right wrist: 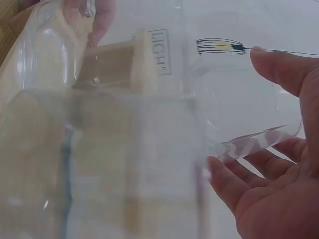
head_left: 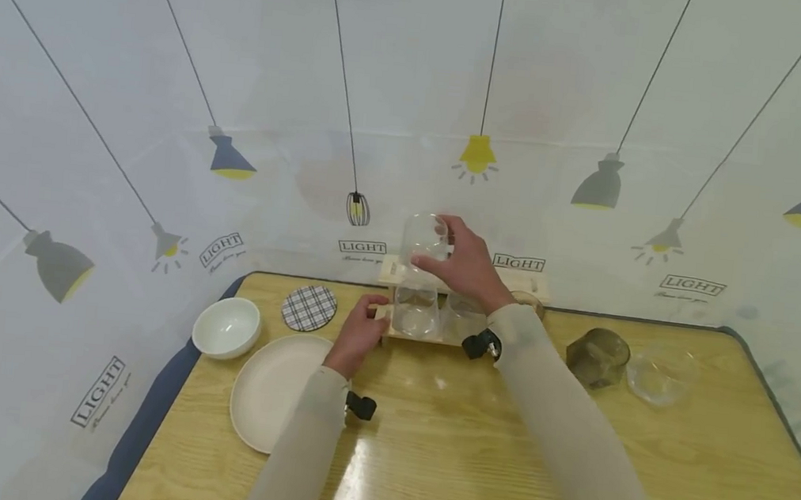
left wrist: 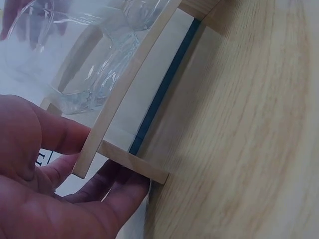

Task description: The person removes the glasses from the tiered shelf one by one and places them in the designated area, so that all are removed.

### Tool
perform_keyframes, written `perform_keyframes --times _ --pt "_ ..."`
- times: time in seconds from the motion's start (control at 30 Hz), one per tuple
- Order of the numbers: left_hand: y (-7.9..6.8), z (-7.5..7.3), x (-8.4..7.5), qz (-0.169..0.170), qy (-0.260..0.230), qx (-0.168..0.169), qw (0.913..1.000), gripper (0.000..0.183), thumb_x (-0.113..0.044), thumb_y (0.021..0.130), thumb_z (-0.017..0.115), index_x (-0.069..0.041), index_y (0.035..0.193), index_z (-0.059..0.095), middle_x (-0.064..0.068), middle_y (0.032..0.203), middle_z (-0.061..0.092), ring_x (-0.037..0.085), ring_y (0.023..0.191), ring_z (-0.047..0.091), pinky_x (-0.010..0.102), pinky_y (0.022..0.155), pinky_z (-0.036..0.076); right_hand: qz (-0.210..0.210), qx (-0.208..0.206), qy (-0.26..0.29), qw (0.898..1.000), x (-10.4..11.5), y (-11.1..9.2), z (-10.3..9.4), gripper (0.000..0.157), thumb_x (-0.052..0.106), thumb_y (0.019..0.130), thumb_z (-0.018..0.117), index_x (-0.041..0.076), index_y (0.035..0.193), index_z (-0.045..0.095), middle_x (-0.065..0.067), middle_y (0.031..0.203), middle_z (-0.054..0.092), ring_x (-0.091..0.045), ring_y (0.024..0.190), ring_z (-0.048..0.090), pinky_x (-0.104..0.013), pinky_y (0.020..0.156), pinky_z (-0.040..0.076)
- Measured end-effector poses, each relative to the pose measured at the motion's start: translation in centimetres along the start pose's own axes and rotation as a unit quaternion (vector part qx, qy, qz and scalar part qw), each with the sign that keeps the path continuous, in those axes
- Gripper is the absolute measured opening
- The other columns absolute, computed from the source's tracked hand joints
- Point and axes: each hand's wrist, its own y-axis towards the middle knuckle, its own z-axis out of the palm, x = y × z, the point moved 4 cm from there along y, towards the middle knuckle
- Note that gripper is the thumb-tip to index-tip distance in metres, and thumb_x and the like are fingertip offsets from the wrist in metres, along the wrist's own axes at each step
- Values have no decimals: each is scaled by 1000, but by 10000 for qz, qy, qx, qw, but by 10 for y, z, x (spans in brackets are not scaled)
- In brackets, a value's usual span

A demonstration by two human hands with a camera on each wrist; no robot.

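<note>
My right hand (head_left: 469, 264) grips a clear glass (head_left: 421, 240) at the upper tier of a small wooden rack (head_left: 398, 274). In the right wrist view, thumb and fingers lie on opposite sides of that glass (right wrist: 239, 104). My left hand (head_left: 359, 330) holds the left end of the rack's lower tier. The left wrist view has the thumb near the top of the wooden end (left wrist: 89, 152), with fingers curled beneath. Another clear glass (head_left: 416, 315) stands on the lower tier beside my left hand, and a further clear glass (head_left: 462, 319) sits right of it, partly behind my right wrist.
Left on the wooden table (head_left: 425, 459) are a white bowl (head_left: 225, 328), a checked round coaster (head_left: 309, 308) and a large pale plate (head_left: 274, 390), partly under my left forearm. To the right stand a brown-tinted glass (head_left: 597, 358) and a clear glass bowl (head_left: 661, 374). A lamp-patterned curtain (head_left: 415, 84) hangs behind.
</note>
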Motion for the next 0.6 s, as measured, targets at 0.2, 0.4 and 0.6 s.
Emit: perform_keyframes --times 0.2,0.4,0.6 --pt "0 1 0 48 0 16 10000 39 -11 102 60 -18 140 57 16 124 58 23 96 58 35 78 50 -109 -182 223 9995 3 -22 -32 85 42 92 83 20 161 38 -12 154 54 -38 142 54 -55 111 50" --pt "1 2 1 26 -18 66 10000 40 -10 101 59 -18 140 56 18 128 60 24 99 60 36 80 51 -315 -615 402 9968 0 -47 -74 82 29 93 83 14 161 40 -18 152 54 -40 141 54 -58 111 50" --pt "4 2 4 -11 4 105 9999 39 -10 103 59 -19 141 55 18 131 59 26 105 61 36 85 52 -467 -1051 222 9931 -11 -73 -113 81 23 93 82 13 162 39 -18 151 55 -41 140 54 -63 106 51"
